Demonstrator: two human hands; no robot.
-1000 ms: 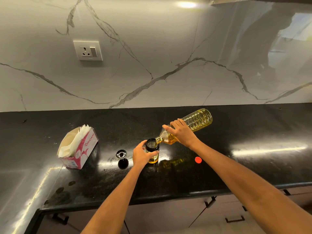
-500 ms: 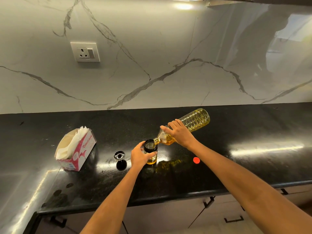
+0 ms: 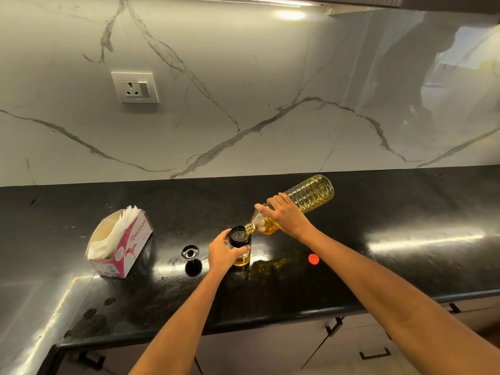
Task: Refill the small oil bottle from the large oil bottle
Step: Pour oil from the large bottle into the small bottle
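On the black countertop [image 3: 351, 266], seen from the head camera, the small oil bottle [image 3: 240, 247] is stood upright and is gripped around its side by the left hand [image 3: 223, 253], fingers curled about it. The large oil bottle [image 3: 295, 205] is held tilted above it by the right hand [image 3: 284, 215], wrapped over its shoulder, with the neck lowered to the small bottle's open black rim (yellow oil is visible in both). A red cap [image 3: 313, 258] lies to the right, a black lid [image 3: 190, 251] just left, and a tissue box [image 3: 120, 243] farther left.
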